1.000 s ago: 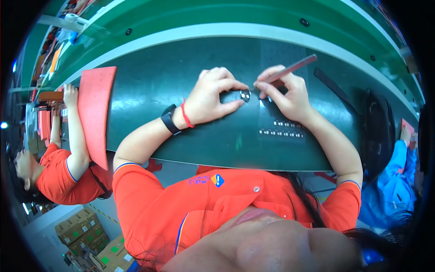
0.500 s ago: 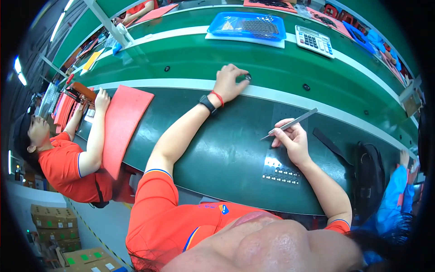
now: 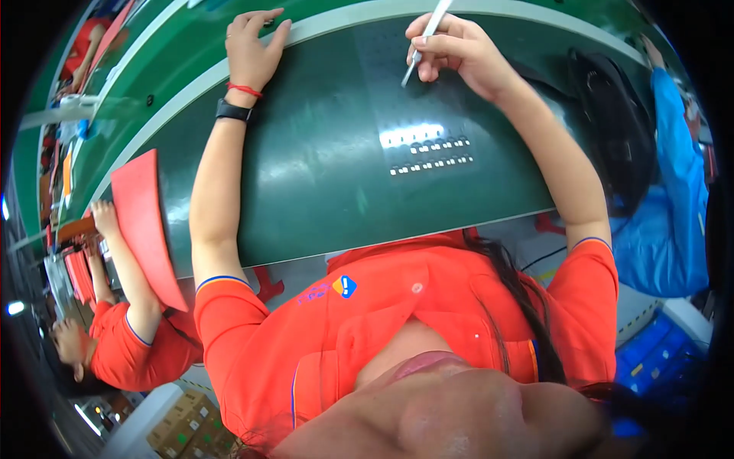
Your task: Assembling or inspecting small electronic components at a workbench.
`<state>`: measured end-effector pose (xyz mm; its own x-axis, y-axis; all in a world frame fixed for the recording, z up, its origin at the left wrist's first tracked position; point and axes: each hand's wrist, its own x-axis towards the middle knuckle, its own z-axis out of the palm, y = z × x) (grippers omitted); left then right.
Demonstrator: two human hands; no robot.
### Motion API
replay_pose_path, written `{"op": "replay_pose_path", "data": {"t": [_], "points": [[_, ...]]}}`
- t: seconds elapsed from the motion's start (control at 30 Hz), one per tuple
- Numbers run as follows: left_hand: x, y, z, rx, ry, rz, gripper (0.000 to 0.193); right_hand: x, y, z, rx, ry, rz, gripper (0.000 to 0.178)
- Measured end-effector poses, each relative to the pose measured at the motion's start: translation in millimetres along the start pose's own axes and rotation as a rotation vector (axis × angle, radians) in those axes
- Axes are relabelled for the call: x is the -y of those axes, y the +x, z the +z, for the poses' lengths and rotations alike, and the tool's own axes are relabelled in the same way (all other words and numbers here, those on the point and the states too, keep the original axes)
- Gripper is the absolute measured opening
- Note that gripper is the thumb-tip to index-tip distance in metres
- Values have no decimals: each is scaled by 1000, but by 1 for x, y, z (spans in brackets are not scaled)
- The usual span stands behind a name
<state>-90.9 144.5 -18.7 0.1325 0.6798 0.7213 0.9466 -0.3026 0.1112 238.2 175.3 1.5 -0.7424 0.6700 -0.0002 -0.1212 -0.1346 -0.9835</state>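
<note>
My right hand (image 3: 466,57) grips a pair of slim silver tweezers (image 3: 433,24) like a pen, points down over the dark green tabletop (image 3: 321,176). Nearer to me lies a clear sheet with rows of small black-and-white parts (image 3: 432,164), apart from the tweezers. At the far left my left hand (image 3: 254,57) rests by the table's pale back rail, fingers and thumb spread. A small dark piece (image 3: 267,24) shows between finger and thumb; it looks like one of the panel's black grommets, not something held.
To the left a co-worker in a red shirt (image 3: 126,344) sits beside a red foam mat (image 3: 141,206). A black bag (image 3: 612,122) lies on the table at the right, next to a person's blue sleeve (image 3: 673,153). A black grommet (image 3: 150,100) sits in the green back panel.
My view has tilted down and shifted, so the blue tray and calculator are out of sight. The left hand's fingers look more spread. The tweezers remain in my right hand.
</note>
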Motion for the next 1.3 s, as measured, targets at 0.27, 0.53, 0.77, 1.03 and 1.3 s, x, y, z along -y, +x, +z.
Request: {"op": "replay_pose_path", "data": {"t": [0.27, 0.53, 0.77, 1.03, 1.3], "points": [[-15, -8, 6, 19, -106, 101, 14, 26, -42, -32, 543, -131, 160, 16], [-10, -13, 4, 79, -108, -42, 25, 18, -38, -44, 509, -292, 184, 15], [-3, -10, 1, 126, -97, -55, 29, 18, -30, -43, 470, -158, 378, 17], [-2, -11, 7, 142, -133, -76, 29, 14, -32, -46, 490, -149, 322, 17], [-5, -9, 3, 117, -164, -100, 30, 11, -22, -50, 744, -406, -229, 16]]}}
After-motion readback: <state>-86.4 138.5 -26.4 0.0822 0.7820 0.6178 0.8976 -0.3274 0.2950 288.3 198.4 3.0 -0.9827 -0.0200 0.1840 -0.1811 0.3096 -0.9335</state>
